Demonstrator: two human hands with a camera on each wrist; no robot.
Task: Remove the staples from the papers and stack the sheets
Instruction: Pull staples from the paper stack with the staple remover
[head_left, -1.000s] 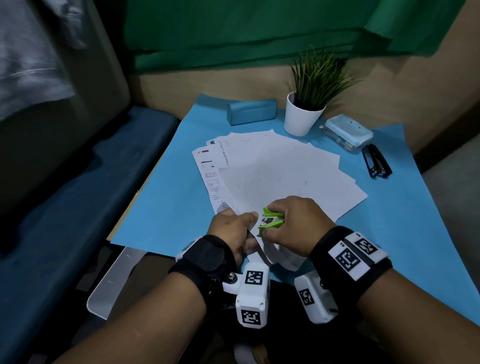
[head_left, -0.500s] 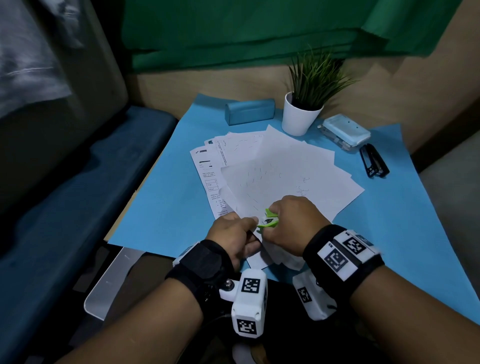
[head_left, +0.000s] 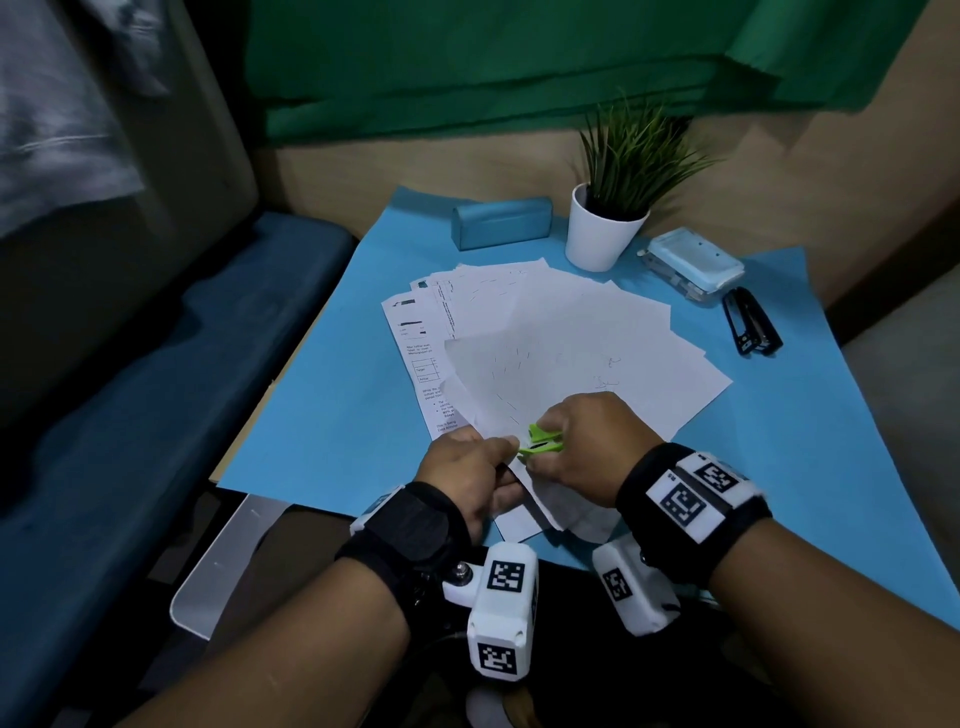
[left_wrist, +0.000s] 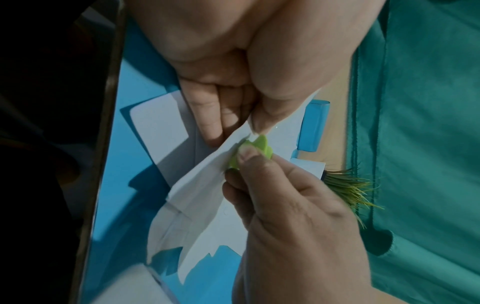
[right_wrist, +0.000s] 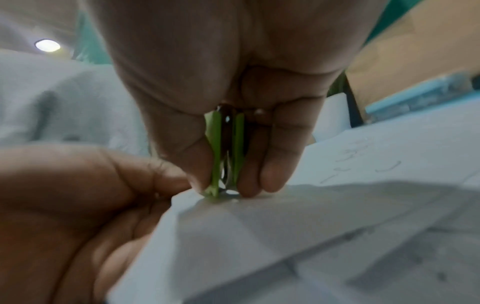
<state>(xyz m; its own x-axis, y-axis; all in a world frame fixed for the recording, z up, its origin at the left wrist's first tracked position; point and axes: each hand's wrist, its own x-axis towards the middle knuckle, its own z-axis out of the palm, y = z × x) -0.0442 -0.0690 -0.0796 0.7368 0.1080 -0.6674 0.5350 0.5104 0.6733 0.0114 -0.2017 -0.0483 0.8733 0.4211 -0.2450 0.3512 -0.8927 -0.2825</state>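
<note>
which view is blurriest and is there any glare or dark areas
Right wrist view is softest: the green staple remover and papers are smeared, with a bright ceiling light glaring. Left wrist view is dark along its left edge. Head view is dim but sharp.

On the table (head_left: 322, 415) there was one fan of white sheets (head_left: 597, 343), too overlapped to count exactly. There were also one green staple remover (head_left: 540, 441), one potted plant (head_left: 602, 234), one teal case (head_left: 501, 222), one pale blue box (head_left: 696, 262) and one black stapler (head_left: 750, 322). Two hands were in view: the left hand (head_left: 462, 467) and the right hand (head_left: 587, 447).
</note>
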